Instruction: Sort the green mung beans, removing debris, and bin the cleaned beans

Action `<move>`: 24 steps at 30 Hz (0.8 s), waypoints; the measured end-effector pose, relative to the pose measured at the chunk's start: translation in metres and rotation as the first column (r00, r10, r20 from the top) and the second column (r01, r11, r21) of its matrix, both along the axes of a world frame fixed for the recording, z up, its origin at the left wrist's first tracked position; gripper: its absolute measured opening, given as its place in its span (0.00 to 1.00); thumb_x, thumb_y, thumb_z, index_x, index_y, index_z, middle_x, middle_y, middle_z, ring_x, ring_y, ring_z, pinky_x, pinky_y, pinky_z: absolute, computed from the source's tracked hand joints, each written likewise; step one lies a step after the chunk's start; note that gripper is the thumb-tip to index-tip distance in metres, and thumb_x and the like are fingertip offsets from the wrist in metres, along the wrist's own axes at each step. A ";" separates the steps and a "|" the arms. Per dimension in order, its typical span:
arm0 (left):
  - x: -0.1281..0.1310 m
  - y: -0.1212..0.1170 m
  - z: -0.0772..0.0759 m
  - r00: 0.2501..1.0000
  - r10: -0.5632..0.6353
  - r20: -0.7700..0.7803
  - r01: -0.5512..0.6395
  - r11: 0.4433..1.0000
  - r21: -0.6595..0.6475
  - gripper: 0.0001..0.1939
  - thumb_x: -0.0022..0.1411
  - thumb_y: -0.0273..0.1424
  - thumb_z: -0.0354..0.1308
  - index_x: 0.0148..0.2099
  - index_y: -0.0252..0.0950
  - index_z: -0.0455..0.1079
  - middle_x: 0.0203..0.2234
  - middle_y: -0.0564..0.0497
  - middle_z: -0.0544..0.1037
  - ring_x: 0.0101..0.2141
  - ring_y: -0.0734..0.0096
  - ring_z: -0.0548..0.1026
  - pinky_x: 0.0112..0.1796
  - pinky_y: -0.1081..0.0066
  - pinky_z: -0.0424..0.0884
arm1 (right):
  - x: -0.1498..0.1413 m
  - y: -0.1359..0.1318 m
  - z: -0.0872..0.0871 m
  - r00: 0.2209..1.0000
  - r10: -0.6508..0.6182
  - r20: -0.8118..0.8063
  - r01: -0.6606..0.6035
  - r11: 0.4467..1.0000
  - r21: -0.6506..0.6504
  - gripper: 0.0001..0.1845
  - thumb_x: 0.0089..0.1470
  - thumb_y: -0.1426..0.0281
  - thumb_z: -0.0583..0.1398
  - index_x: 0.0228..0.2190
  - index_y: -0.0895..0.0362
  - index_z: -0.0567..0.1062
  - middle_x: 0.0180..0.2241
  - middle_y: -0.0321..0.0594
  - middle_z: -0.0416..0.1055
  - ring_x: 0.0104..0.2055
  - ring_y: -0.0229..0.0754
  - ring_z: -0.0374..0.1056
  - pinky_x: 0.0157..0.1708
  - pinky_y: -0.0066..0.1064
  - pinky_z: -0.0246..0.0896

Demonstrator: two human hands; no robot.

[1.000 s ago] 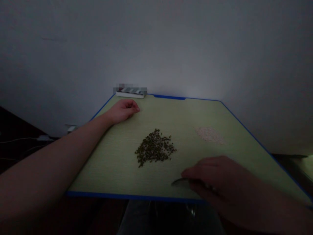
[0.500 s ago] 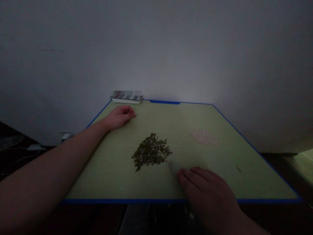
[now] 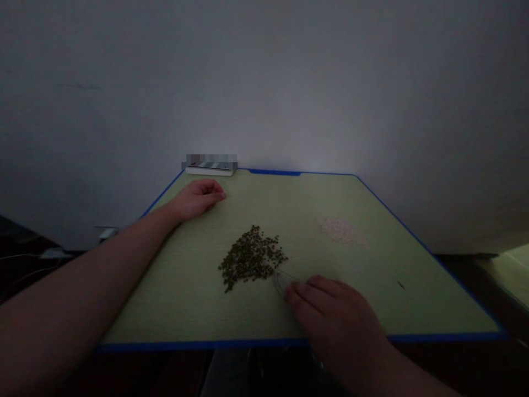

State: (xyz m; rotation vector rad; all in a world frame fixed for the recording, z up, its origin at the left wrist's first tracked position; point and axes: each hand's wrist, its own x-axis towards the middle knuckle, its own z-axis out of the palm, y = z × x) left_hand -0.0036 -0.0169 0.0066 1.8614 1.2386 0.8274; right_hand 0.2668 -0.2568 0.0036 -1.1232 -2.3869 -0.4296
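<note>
A pile of small dark green beans (image 3: 248, 255), with paler grains showing among them, lies spread on the pale green tabletop (image 3: 185, 309). My right hand (image 3: 336, 309) is closed on a pair of thin metal tweezers (image 3: 282, 281). Their tip points left and meets the pile's lower right edge; whether a grain is between the points is too small to tell. My left hand (image 3: 200, 198) rests near the far left edge, fingers loosely curled in and nothing visible in them. To the right lies a separate patch of whitish grains (image 3: 341, 230), apart from both hands.
A white box-like item (image 3: 210, 171), partly blurred out, stands at the far left corner against the wall (image 3: 264, 82). One thin dark sliver (image 3: 400, 285) lies on the right side. Blue edging (image 3: 198, 345) borders the table. Cables and a plug (image 3: 108, 234) show at left.
My right hand has moved a little left with the tweezers, whose tip now touches the bean pile's edge. My left hand keeps its place on the table; the view has shifted slightly.
</note>
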 end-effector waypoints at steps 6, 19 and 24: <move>-0.001 0.002 -0.003 1.000 -0.006 0.013 0.006 1.000 -0.013 0.12 0.52 0.39 0.61 0.30 0.36 0.67 0.13 0.60 0.62 0.16 0.79 0.58 0.19 0.75 0.52 | 0.000 0.004 -0.001 0.996 -0.083 0.018 0.083 0.996 0.013 0.19 0.44 0.86 0.55 0.35 0.63 0.81 0.30 0.44 0.81 0.29 0.44 0.73 0.26 0.33 0.70; 0.000 -0.001 0.001 1.000 0.003 0.009 -0.003 1.000 -0.020 0.11 0.50 0.39 0.61 0.30 0.36 0.68 0.13 0.59 0.63 0.16 0.78 0.58 0.19 0.75 0.52 | 0.026 -0.006 0.001 0.991 -0.121 0.055 0.121 0.993 0.017 0.21 0.48 0.87 0.52 0.34 0.61 0.81 0.30 0.41 0.81 0.29 0.42 0.74 0.27 0.31 0.71; -0.002 0.002 -0.002 1.000 -0.002 0.018 0.002 1.000 -0.024 0.11 0.51 0.39 0.61 0.29 0.37 0.68 0.13 0.59 0.62 0.15 0.78 0.57 0.18 0.75 0.51 | 0.014 0.001 -0.001 0.997 -0.075 0.027 0.074 0.997 0.015 0.19 0.48 0.86 0.54 0.35 0.61 0.80 0.31 0.41 0.81 0.29 0.43 0.73 0.26 0.32 0.69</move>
